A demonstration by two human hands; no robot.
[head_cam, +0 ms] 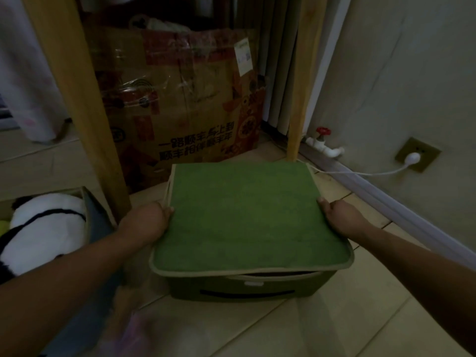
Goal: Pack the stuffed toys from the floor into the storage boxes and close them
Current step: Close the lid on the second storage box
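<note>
Dim room: tiled floor (322, 328), grey wall (412, 73) with socket (417, 154), wooden legs (77, 99), cardboard box (185, 99).

The scene is dim and murky, with no visible lamp — the right-hand wall (412, 73) catches the most light. Wide-angle distortion bows the wooden posts (77, 99) above the left hand (150, 219). Below that hand the floor (283, 331) smears into motion blur, perhaps with a pinkish object. Shadows are soft — no glare, except on the cardboard box (180, 86).
</note>
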